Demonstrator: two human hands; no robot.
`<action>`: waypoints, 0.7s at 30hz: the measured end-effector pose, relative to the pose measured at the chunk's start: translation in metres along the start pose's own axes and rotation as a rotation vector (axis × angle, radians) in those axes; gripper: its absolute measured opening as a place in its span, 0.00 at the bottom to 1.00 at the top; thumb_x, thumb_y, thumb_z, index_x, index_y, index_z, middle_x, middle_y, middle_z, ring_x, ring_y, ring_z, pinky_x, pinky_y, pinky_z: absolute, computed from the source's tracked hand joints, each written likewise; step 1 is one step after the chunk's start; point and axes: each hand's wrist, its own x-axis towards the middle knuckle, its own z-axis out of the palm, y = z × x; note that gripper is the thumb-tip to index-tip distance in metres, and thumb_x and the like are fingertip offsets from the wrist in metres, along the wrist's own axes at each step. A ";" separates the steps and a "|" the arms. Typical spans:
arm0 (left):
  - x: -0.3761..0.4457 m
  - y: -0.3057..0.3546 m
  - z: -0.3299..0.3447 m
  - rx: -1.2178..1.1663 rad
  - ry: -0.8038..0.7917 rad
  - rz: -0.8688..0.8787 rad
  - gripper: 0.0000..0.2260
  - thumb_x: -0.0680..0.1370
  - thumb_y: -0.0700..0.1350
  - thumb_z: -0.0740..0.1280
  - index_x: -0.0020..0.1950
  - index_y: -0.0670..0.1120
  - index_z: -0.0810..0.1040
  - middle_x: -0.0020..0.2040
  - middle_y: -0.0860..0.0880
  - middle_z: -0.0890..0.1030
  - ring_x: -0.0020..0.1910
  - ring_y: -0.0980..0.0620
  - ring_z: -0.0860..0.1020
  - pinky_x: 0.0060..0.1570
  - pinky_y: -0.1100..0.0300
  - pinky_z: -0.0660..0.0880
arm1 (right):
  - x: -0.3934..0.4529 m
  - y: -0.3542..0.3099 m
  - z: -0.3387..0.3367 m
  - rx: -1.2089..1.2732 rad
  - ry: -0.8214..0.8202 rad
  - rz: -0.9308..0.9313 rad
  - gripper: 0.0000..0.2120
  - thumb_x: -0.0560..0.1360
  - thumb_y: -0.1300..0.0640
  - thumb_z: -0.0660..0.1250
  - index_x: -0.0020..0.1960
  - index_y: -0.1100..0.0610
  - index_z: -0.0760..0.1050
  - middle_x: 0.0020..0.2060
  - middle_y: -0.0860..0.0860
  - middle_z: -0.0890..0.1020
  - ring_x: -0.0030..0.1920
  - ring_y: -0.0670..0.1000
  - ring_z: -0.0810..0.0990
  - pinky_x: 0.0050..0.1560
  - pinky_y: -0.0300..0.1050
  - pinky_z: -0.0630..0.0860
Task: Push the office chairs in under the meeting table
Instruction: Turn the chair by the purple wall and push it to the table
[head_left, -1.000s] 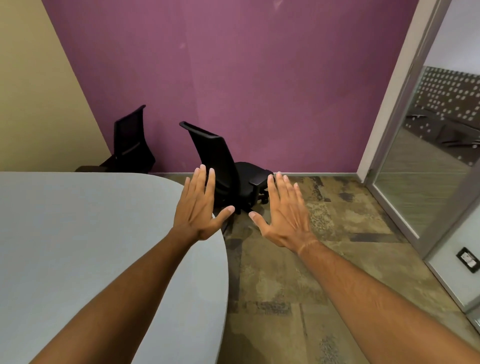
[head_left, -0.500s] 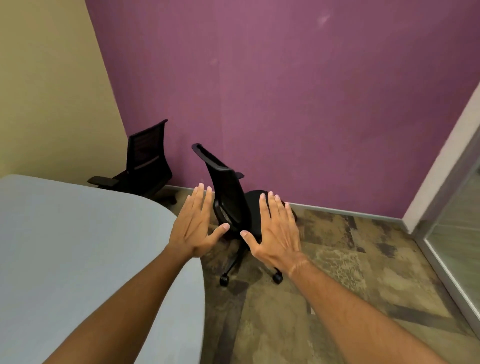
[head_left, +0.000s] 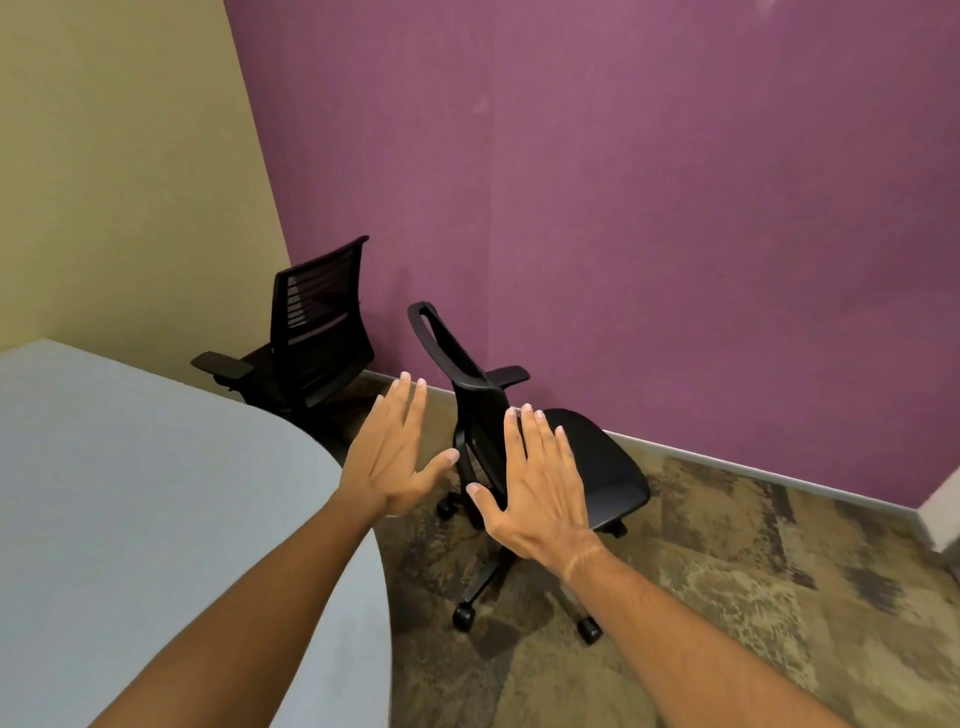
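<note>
Head view shows the left hand (head_left: 390, 462) and right hand (head_left: 540, 491) raised side by side, each grip wide open with fingers straight and thumbs out, holding nothing and touching nothing (backs of the hands toward the camera). Just beyond them stands the nearer black office chair (head_left: 524, 462), pulled out from the pale grey tabletop (head_left: 156, 493) on the patterned carpet (head_left: 753, 597), backrest toward the tabletop's rounded end. A second black office chair (head_left: 311, 338) stands farther back beside the tabletop's far edge, near the corner where the purple wall (head_left: 623, 208) meets the tan wall (head_left: 119, 182).
</note>
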 end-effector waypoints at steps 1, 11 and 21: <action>0.016 -0.009 0.009 -0.006 -0.003 0.000 0.42 0.76 0.72 0.46 0.79 0.45 0.43 0.80 0.42 0.46 0.79 0.48 0.44 0.77 0.49 0.44 | 0.016 0.003 0.008 -0.001 -0.002 0.006 0.45 0.74 0.32 0.51 0.79 0.58 0.40 0.79 0.58 0.47 0.78 0.56 0.43 0.77 0.58 0.44; 0.147 -0.095 0.064 0.013 -0.090 -0.013 0.43 0.76 0.72 0.44 0.79 0.44 0.42 0.80 0.41 0.45 0.79 0.48 0.43 0.77 0.49 0.44 | 0.156 0.017 0.068 -0.008 -0.066 0.039 0.44 0.74 0.34 0.54 0.79 0.58 0.42 0.79 0.59 0.49 0.78 0.57 0.45 0.77 0.59 0.48; 0.217 -0.134 0.107 0.034 -0.129 -0.082 0.41 0.76 0.70 0.41 0.79 0.43 0.44 0.80 0.42 0.46 0.79 0.49 0.44 0.76 0.53 0.41 | 0.247 0.025 0.127 0.012 -0.144 0.031 0.41 0.78 0.35 0.48 0.78 0.60 0.39 0.79 0.60 0.47 0.78 0.59 0.44 0.77 0.57 0.45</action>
